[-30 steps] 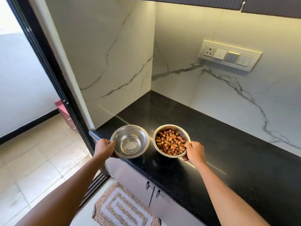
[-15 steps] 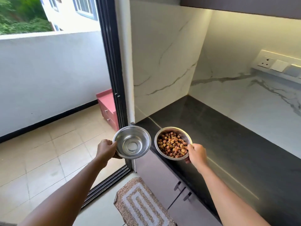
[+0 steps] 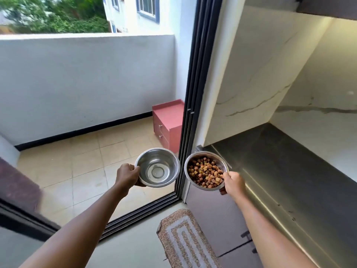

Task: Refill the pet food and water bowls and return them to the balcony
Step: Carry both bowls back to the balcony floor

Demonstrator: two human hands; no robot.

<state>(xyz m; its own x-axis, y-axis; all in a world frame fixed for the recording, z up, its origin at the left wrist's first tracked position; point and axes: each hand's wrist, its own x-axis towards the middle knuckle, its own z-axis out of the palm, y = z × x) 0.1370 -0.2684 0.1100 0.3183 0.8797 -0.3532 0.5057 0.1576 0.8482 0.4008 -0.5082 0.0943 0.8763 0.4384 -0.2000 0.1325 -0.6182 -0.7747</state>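
Observation:
My left hand [image 3: 127, 176] grips the left rim of a steel water bowl [image 3: 158, 167] with clear water in it, held level in the air over the balcony door sill. My right hand [image 3: 234, 184] grips the right rim of a second steel bowl [image 3: 206, 170] filled with brown kibble, held beside the first one, in front of the end of the black counter. The two bowls are almost touching. The tiled balcony floor [image 3: 83, 167] lies beyond the open doorway to the left.
A black sliding-door frame [image 3: 195, 89] and floor track [image 3: 143, 213] separate kitchen from balcony. A pink drawer unit [image 3: 168, 124] stands on the balcony by the frame. A black counter [image 3: 289, 171] is at right, and a patterned mat [image 3: 185, 240] on the floor below.
The view has swung left from the counter toward the balcony. Both bowls, still in my hands, have moved off the counter to the doorway.

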